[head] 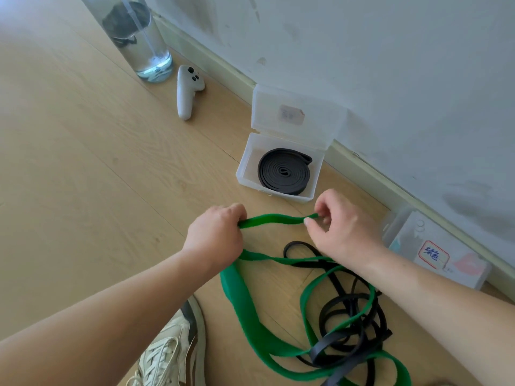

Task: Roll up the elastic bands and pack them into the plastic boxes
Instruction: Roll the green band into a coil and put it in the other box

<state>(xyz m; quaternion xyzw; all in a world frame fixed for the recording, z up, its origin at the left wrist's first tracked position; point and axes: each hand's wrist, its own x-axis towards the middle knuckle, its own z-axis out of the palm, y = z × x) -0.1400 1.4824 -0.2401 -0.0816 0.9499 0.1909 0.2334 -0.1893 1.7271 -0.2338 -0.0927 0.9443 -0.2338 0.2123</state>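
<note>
From the head camera we see a wooden floor (83, 162) running to a white wall (390, 65). Our left hand (216, 232) is closed in a fist around a green band (242, 305), and the fingers (309, 220) of our right hand (340, 227) are pinched together on the same band's end, so a short stretch of it hangs between the two hands. The rest of the green band trails down onto the near floor, tangled with a loose black band (348, 316).

Beyond the hands, against the wall, stands an open clear plastic box (245, 160) with its lid (298, 112) tipped up; inside it lies a rolled black band (284, 171), coiled flat. At the right, just beside the skirting, lies a shut plastic box (473, 274) with a handwritten label (433, 254); we cannot tell what it holds.

Far left stand a clear bottle (139, 37) and a white controller (188, 90). A shoe (172, 349) shows at the near edge.
</note>
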